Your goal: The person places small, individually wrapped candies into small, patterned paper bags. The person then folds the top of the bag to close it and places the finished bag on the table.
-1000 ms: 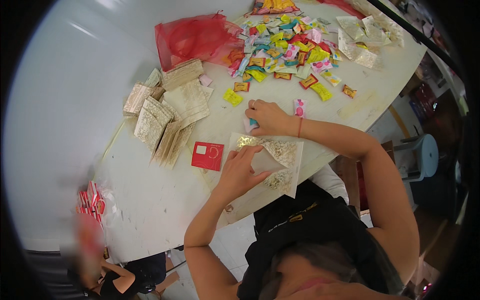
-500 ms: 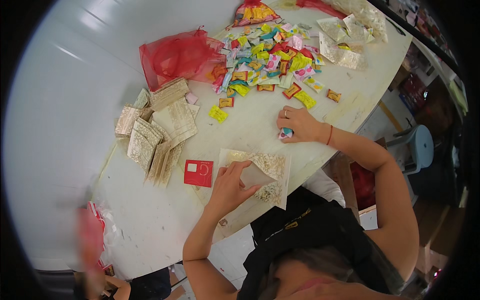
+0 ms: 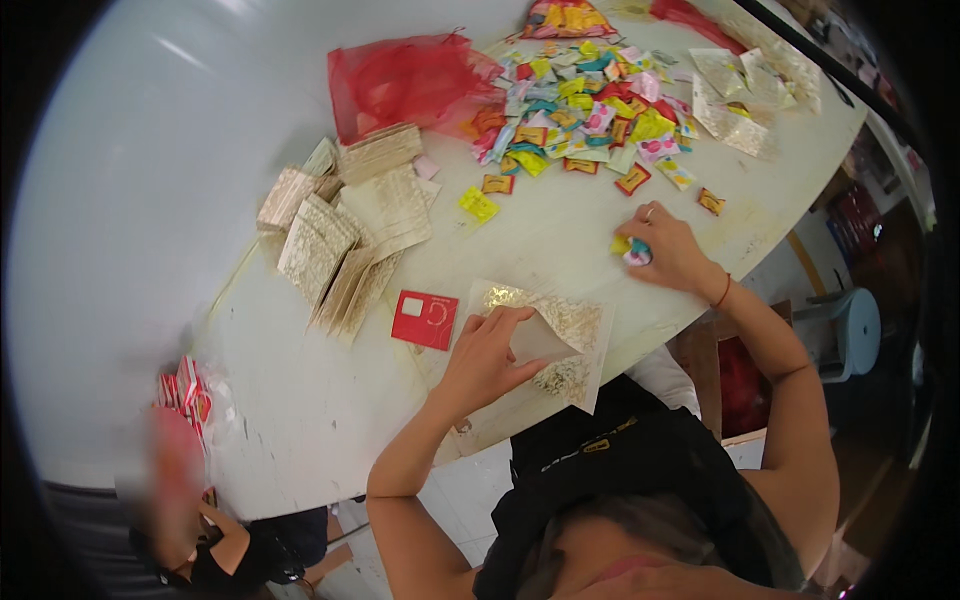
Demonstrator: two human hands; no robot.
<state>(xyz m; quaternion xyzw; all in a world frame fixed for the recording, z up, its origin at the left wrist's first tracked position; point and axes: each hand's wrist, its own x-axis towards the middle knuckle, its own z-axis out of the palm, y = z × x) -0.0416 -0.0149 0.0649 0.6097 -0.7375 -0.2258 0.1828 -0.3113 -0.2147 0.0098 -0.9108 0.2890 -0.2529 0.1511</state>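
My left hand (image 3: 487, 358) is at the near edge of the table, on a cream and gold patterned paper packet (image 3: 565, 375). Its thumb and fingers spread the packet's mouth apart, and the grey inside shows. Farther right, my right hand (image 3: 672, 250) is closed around a few wrapped candies (image 3: 637, 255), with yellow, teal and white-pink wrappers showing at the fingertips. Just beyond it lies a red and gold wrapped candy (image 3: 632, 179), in front of a large heap of mixed candies (image 3: 600, 115). A red card (image 3: 425, 320) rests left of the packet.
Patterned packets (image 3: 320, 245) are stacked at the left, by a red mesh bag (image 3: 400, 85). A filled mesh bag (image 3: 567, 20) stands at the back; more packets (image 3: 735, 115) lie far right. Another person's arm (image 3: 228, 540) shows at lower left. A blue stool (image 3: 855, 330) is off to the right.
The whole view has shifted, moving the scene rightward. A yellow candy that lay beyond my right hand is gone from there, and yellow now shows in that hand. The left hand keeps its place on the packet.
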